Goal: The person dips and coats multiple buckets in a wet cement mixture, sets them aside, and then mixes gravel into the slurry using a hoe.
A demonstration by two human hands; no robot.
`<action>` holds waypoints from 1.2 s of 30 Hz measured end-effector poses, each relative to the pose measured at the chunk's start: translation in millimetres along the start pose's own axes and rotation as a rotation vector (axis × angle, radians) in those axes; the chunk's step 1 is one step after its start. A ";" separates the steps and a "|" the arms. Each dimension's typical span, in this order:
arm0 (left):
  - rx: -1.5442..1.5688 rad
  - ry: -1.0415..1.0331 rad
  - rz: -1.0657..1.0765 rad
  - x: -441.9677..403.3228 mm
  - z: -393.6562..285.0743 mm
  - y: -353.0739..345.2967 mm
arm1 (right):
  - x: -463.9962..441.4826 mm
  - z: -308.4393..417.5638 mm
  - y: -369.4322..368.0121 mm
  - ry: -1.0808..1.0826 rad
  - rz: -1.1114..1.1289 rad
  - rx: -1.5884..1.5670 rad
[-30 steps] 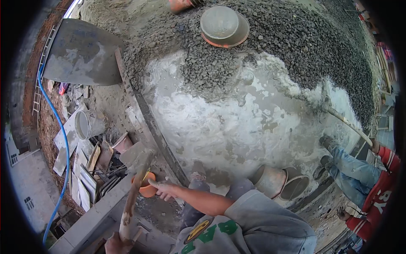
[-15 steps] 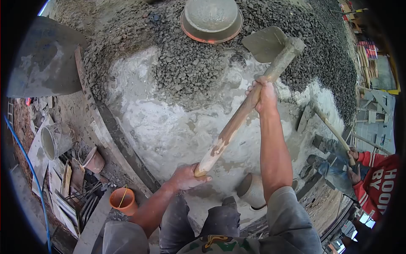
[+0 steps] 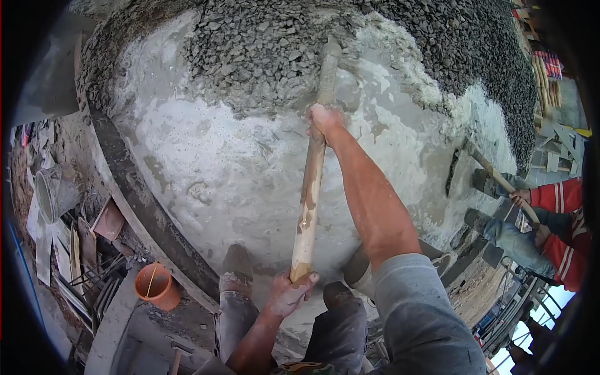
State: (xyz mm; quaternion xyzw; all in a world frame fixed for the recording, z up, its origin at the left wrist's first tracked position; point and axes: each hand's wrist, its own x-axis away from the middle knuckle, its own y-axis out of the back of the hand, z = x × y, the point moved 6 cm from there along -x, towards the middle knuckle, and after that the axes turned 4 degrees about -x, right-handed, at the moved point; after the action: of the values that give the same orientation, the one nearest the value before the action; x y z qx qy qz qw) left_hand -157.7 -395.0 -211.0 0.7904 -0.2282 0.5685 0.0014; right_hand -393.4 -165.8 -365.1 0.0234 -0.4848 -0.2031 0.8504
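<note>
A long-handled hoe (image 3: pixel 306 212) runs away from me, its wooden handle smeared with wet cement. My left hand (image 3: pixel 289 295) is closed round the butt end, close to my knees. Farther up, my right hand (image 3: pixel 325 120) grips the shaft below the hoe's head. The head's socket lies at the edge of the dark gravel (image 3: pixel 256 56); its blade is hidden from view. Wet grey cement mix (image 3: pixel 219 156) spreads under the handle and around my boots.
An orange bucket (image 3: pixel 157 286) stands at lower left, beside a curved edging (image 3: pixel 144 194). A whitish bucket (image 3: pixel 56 192) lies tilted among scrap boards. At right, a co-worker in a red sleeve (image 3: pixel 559 197) holds another hoe (image 3: pixel 500 178) in the mix.
The hoe has swung down and left from its raised position, its head now at the gravel's edge. Both my hands moved with it. The co-worker's hoe blade has also turned.
</note>
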 end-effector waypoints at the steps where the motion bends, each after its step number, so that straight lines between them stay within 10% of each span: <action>1: -0.008 0.031 -0.010 8.9 4.4 -5.1 | 4.4 -9.2 1.7 -0.011 -0.013 -0.015; 9: -0.162 0.305 0.037 97.6 86.6 -26.2 | 33.9 -201.8 3.7 -0.173 0.028 -0.093; 16: -1.101 0.468 0.167 164.0 111.4 -12.8 | 182.7 -286.3 44.6 -0.523 -0.047 -0.706; 21: -0.578 0.360 0.221 216.5 43.8 -7.1 | 264.3 -258.9 72.7 -0.550 -0.179 -0.738; 24: -0.957 0.459 0.441 186.9 49.5 2.3 | 252.7 -207.8 114.7 -0.388 -0.246 -0.777; 29: -1.135 -0.032 0.356 22.0 9.8 -26.5 | 166.6 -19.0 180.8 0.108 -0.249 -0.715; 33: -0.652 -0.309 0.357 -148.1 -46.3 -61.7 | 30.4 66.0 209.8 0.362 -0.239 -0.571; 36: -0.365 -0.112 0.312 -181.3 -22.6 -90.7 | -46.0 50.2 197.5 0.267 -0.240 -0.357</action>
State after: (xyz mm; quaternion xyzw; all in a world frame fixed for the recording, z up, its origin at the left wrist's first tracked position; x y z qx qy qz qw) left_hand -190.4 -242.7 -342.8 0.7625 -0.4463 0.4664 0.0436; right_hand -392.1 40.0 -329.3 -0.0432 -0.3186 -0.3799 0.8673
